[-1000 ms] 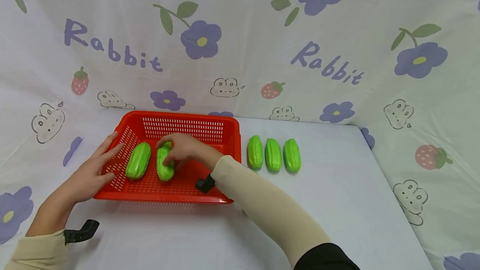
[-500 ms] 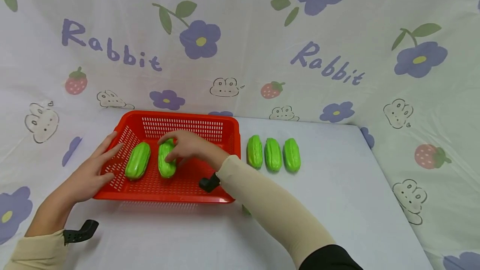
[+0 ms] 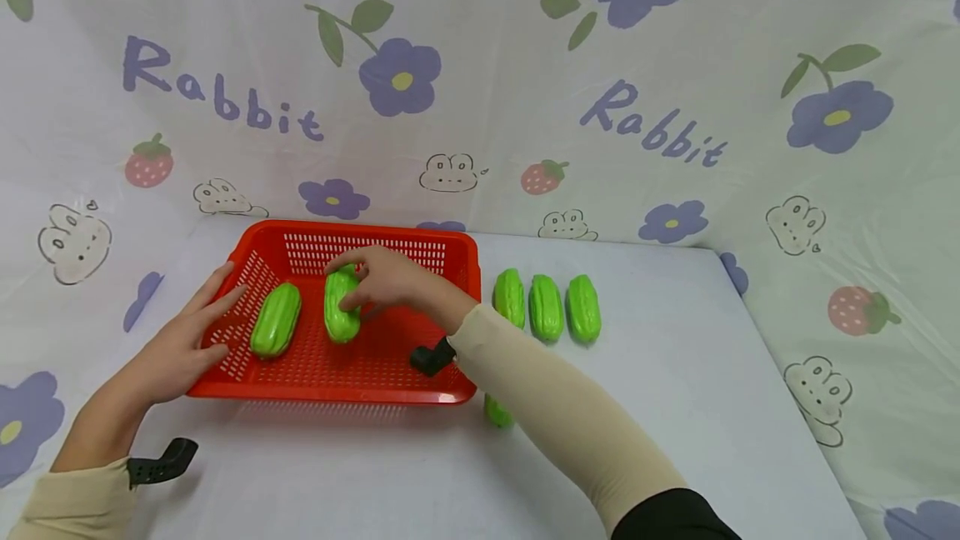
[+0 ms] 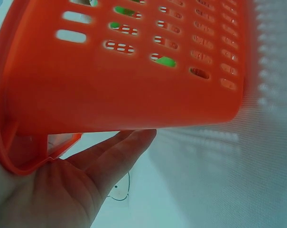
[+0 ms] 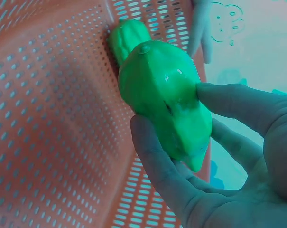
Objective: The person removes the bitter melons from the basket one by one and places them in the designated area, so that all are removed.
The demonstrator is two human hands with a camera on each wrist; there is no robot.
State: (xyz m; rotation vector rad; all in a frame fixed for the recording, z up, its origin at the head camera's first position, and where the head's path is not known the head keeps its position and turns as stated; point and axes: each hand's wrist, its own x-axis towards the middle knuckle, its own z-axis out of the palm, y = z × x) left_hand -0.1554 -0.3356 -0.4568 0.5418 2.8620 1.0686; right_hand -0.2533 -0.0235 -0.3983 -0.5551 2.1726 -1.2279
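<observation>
My right hand pinches a green, ribbed, melon-like fruit between thumb and fingers, above the floor of a red perforated basket. In the right wrist view this fruit fills the middle, its stem end pointing away from the palm. A second green fruit lies in the basket's left part, apart from the held one. My left hand rests at the basket's left side with fingers spread and fairly straight. In the left wrist view its fingers touch the basket's outer wall.
Right of the basket, three similar green fruits stand in a row on the white table. Another green fruit shows partly from under the right forearm. A patterned cloth hangs behind the table.
My right hand has lifted the fruit and carried it slightly right and away from me. Its forearm has shifted right, uncovering more of the fruit beneath. The left hand stays put.
</observation>
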